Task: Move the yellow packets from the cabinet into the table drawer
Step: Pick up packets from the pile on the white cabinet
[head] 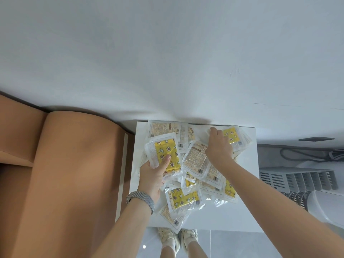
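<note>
Far to the left of both hands, a tan padded seat point(74, 174) is filling that side of the view, well apart from the work.

The left hand point(155, 174), with a grey watch band point(141, 200) on its wrist, is gripping a small stack of yellow packets point(164, 155). The thumb is pressing across the yellow face of the top one and the fingers are curling underneath, so this hand is closed on its load and lifting it a little above the pile.

Between the two hands, and just below them, many more packets point(184, 199) are lying loose and overlapping on a white surface point(247, 213). Some are showing the yellow printed side, others the pale label side. Whether this surface is the cabinet top or the inside of the drawer I cannot tell.

The right hand point(218, 146) is reaching to the far edge of the pile, fingers bent down onto a packet point(231, 135) at the back right corner. Its fingertips are hidden, so I cannot tell whether it is already pinching that packet or only touching it.

The step in hand looks like gathering: one hand collecting a bundle while the other is fetching the next piece. The next move probably calls for closing on that corner packet and adding it to the left-hand stack. The slippery wrappers could slide out of the bundle if the thumb loosens.
</note>
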The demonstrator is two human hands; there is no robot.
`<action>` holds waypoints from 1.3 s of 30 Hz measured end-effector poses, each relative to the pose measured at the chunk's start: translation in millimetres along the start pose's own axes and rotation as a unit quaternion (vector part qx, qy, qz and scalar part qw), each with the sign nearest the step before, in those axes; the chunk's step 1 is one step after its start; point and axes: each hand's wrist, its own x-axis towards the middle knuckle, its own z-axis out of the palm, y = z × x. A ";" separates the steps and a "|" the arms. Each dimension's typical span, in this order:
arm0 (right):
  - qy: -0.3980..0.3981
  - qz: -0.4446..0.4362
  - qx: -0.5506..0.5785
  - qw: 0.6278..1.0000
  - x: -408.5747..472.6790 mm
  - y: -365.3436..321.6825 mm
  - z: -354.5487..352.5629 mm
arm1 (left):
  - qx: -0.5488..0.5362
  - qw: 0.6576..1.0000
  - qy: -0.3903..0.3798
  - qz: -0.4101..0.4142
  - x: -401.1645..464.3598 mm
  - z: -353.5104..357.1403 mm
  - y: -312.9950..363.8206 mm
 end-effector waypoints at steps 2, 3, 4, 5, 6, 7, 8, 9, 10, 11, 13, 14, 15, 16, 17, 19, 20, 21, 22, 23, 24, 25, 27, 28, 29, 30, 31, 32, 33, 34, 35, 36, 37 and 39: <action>0.004 0.003 0.019 1.000 -0.7 5.4 1.4 | -0.003 1.000 -0.001 -0.004 -0.8 0.0 0.3; 0.006 0.007 0.032 0.999 0.0 9.2 2.3 | -0.002 1.000 -0.002 -0.006 -1.5 0.2 0.5; 0.007 0.007 0.044 0.999 0.1 12.7 1.8 | 0.002 1.000 -0.004 -0.009 -2.0 0.3 0.9; 0.008 0.003 0.048 0.999 0.1 16.6 0.8 | 0.006 1.000 -0.008 -0.012 -3.4 0.5 1.9; 0.009 -0.003 0.044 0.999 -0.5 21.0 -1.5 | 0.008 1.000 -0.011 -0.014 -4.3 0.4 2.5; 0.012 -0.008 0.045 0.999 -1.6 25.4 -4.6 | 0.010 1.000 -0.013 -0.015 -4.9 0.1 3.1; 0.016 -0.008 0.055 0.998 -4.3 29.2 -7.9 | 0.014 1.000 -0.012 -0.014 -5.3 0.0 3.1; 0.022 -0.007 0.075 0.997 -8.2 33.7 -11.1 | 0.015 1.000 -0.010 -0.013 -5.8 0.4 3.4; 0.035 -0.005 0.109 0.993 -13.8 38.2 -14.6 | 0.013 1.000 -0.008 -0.013 -6.2 1.2 3.3; 0.049 0.000 0.156 0.987 -20.3 42.2 -18.0 | 0.008 1.000 -0.007 -0.014 -6.9 2.3 3.5; 0.048 0.035 0.294 0.954 -35.3 47.8 -25.7 | 0.001 1.000 -0.008 -0.017 -7.5 5.1 3.3; 0.027 0.057 0.380 0.923 -43.9 48.8 -30.0 | 0.002 1.000 -0.011 -0.019 -7.4 6.9 2.8; -0.003 0.077 0.471 0.879 -52.7 48.8 -33.2 | 0.010 1.000 -0.013 -0.020 -7.7 9.2 2.5; -0.035 0.090 0.553 0.827 -62.1 47.1 -36.9 | 0.023 0.999 -0.015 -0.021 -7.6 11.7 2.2; -0.065 0.096 0.617 0.779 -70.8 44.2 -40.2 | 0.033 0.999 -0.015 -0.021 -7.4 14.5 2.0; -0.109 0.090 0.699 0.701 -85.5 36.0 -44.3 | 0.045 0.999 -0.017 -0.021 -8.1 21.3 3.1; -0.125 0.083 0.725 0.673 -91.2 30.9 -44.9 | 0.049 0.998 -0.018 -0.019 -8.1 24.2 3.2; -0.138 0.072 0.742 0.652 -95.9 25.5 -44.7 | 0.053 0.998 -0.018 -0.018 -8.3 27.1 3.5; -0.146 0.060 0.751 0.641 -99.3 20.0 -43.6 | 0.060 0.998 -0.017 -0.016 -9.5 30.0 4.5; -0.148 0.048 0.750 0.643 -102.2 14.4 -42.6 | 0.067 0.997 -0.020 -0.014 -11.3 33.1 6.1; -0.145 0.038 0.737 0.659 -103.8 9.4 -41.2 | 0.073 0.997 -0.026 -0.012 -13.6 35.9 8.1; -0.134 0.031 0.715 0.686 -104.3 5.0 -39.7 | 0.075 0.997 -0.034 -0.012 -15.7 38.1 10.3; -0.110 0.029 0.664 0.739 -100.8 0.0 -36.9 | 0.056 0.997 -0.054 -0.022 -19.8 42.1 15.0; -0.104 0.033 0.643 0.758 -97.9 -1.5 -35.9 | 0.039 0.997 -0.062 -0.030 -20.7 42.9 16.2; -0.103 0.036 0.626 0.772 -95.5 -2.8 -36.8 | 0.028 0.997 -0.068 -0.034 -21.1 42.8 16.5; -0.105 0.037 0.609 0.785 -92.4 -3.5 -37.1 | 0.025 0.997 -0.070 -0.034 -21.5 42.3 15.9; -0.105 0.031 0.592 0.799 -89.9 -4.2 -38.1 | 0.034 0.997 -0.070 -0.029 -22.6 42.3 14.6; -0.102 0.020 0.573 0.813 -87.8 -5.3 -38.1 | 0.046 0.997 -0.061 -0.017 -23.2 41.5 13.1; -0.100 0.005 0.553 0.827 -86.6 -6.9 -38.4 | 0.057 0.997 -0.052 0.000 -22.5 40.5 10.9; -0.098 -0.010 0.534 0.839 -85.5 -8.7 -38.4 | 0.066 0.997 -0.046 0.017 -21.5 39.6 8.8; -0.100 -0.019 0.520 0.848 -84.5 -10.3 -38.2 | 0.069 0.996 -0.042 0.025 -21.0 38.9 7.0; -0.106 -0.021 0.513 0.851 -83.5 -11.1 -37.6 | 0.066 0.997 -0.039 0.029 -20.9 38.6 5.5; -0.117 -0.021 0.515 0.849 -83.2 -11.5 -37.4 | 0.061 0.997 -0.037 0.032 -20.8 37.9 3.8; -0.153 -0.018 0.532 0.833 -82.7 -9.8 -37.1 | 0.049 0.997 -0.035 0.039 -21.8 37.9 1.7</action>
